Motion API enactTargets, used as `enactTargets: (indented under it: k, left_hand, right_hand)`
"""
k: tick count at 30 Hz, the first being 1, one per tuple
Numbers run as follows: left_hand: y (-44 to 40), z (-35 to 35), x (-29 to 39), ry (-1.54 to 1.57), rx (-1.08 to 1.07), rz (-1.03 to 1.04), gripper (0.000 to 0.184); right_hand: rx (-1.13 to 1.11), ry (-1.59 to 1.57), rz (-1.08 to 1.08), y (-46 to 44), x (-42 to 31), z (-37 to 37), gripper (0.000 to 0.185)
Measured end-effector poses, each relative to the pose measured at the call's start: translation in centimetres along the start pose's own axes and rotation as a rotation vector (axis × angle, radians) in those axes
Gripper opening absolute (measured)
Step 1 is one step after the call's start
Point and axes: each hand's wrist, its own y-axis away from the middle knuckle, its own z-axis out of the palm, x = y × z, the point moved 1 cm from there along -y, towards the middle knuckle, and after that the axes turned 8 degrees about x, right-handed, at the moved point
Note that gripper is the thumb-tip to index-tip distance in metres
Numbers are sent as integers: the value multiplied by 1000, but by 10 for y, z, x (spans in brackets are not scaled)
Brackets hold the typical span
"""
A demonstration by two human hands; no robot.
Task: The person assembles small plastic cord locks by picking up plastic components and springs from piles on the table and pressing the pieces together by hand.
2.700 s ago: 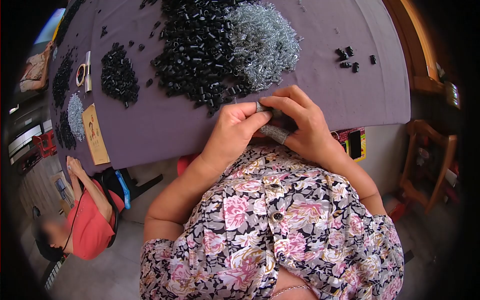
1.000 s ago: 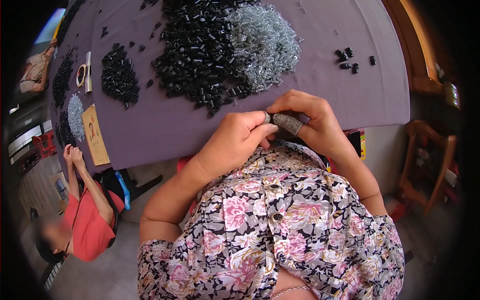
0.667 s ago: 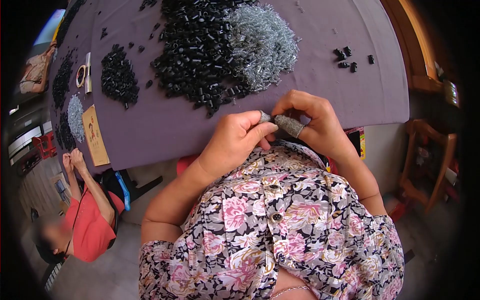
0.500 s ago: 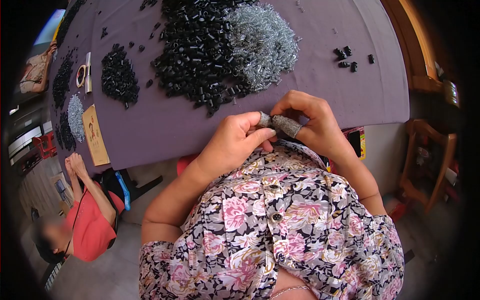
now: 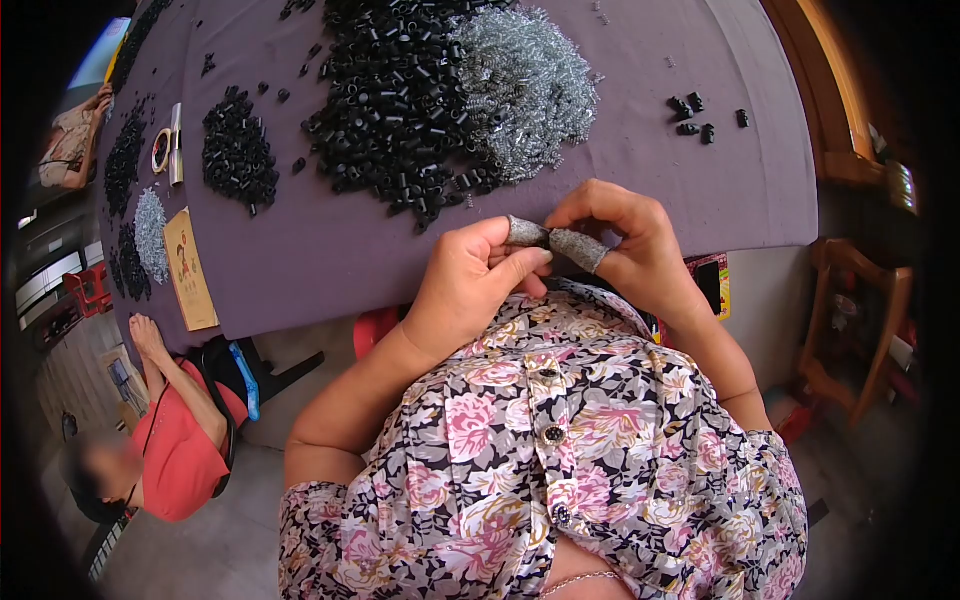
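Observation:
In front of my chest, at the table's near edge, my left hand [image 5: 468,285] and my right hand [image 5: 640,245] meet fingertip to fingertip. Both are closed in a pinch around a small black part [image 5: 548,238], mostly hidden by the fingers. Grey speckled wrapping covers my left index fingertip and my right thumb. Just beyond my hands lies a large heap of short black plastic tubes [image 5: 390,120]. Touching its right side is a mound of small silvery metal springs [image 5: 528,95]. Several black assembled-looking pieces [image 5: 688,128] lie farther right.
A purple cloth [image 5: 300,260] covers the table. To the left are a smaller pile of black parts [image 5: 238,150], a tape roll [image 5: 162,152] and a tan booklet [image 5: 191,270]. A person in red [image 5: 190,450] sits left; a wooden chair [image 5: 860,320] stands right.
My hands stay together at the same place. My left index finger has shifted slightly up and left, showing more of its grey wrapping. The person in red has moved their hands slightly.

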Motion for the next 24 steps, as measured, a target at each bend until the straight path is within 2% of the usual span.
enactTargets:
  k: [6,18,24]
  left_hand:
    - [-1,-1,2,-18,7,0,15]
    - [2,3,5,-142,80,78,12]
    - [1,4,2,-178,81,142,14]
  right_hand:
    - [15,100,-104,0,-1,-1,21]
    - [-7,115,-71,0,-3,-1,19]
    - [-42,-33,155,-2,7,-1,14]
